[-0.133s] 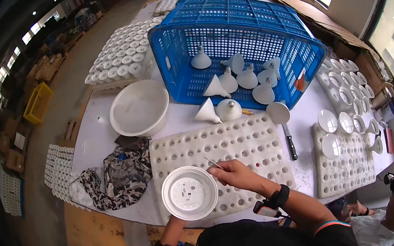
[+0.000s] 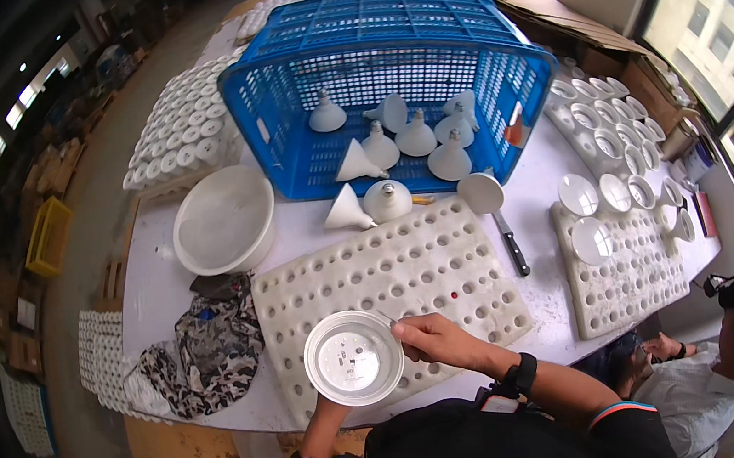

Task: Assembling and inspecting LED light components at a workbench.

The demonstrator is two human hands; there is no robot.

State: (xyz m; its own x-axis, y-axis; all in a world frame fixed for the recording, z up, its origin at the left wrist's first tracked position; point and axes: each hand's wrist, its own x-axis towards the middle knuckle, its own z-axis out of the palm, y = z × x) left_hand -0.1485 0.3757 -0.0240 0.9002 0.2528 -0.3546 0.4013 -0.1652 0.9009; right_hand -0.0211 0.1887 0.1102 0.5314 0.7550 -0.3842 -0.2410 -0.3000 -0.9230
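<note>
A white round LED lamp (image 2: 353, 358) faces up, showing its circuit board with small LEDs inside a ringed rim. My left hand (image 2: 329, 412) holds it from beneath; most of its fingers are hidden behind the lamp. My right hand (image 2: 437, 341) is closed at the lamp's right edge, pinching a thin metal tool (image 2: 381, 316) whose exact kind I cannot make out. Under both hands lies a white foam tray (image 2: 372, 270) with rows of round holes.
Beyond the tray a blue crate (image 2: 386, 18) lies on its side with several white lamps (image 2: 416, 136). A white basin (image 2: 224, 220), camouflage cloth (image 2: 215, 342) and knife (image 2: 512, 247) are around. At right, another foam tray (image 2: 625, 288) bears lamps; a person (image 2: 711, 378) sits beyond it.
My view has shifted to the right, so the table and crate appear further left. The lamp stays in my left hand, and my right hand keeps the thin tool by its rim.
</note>
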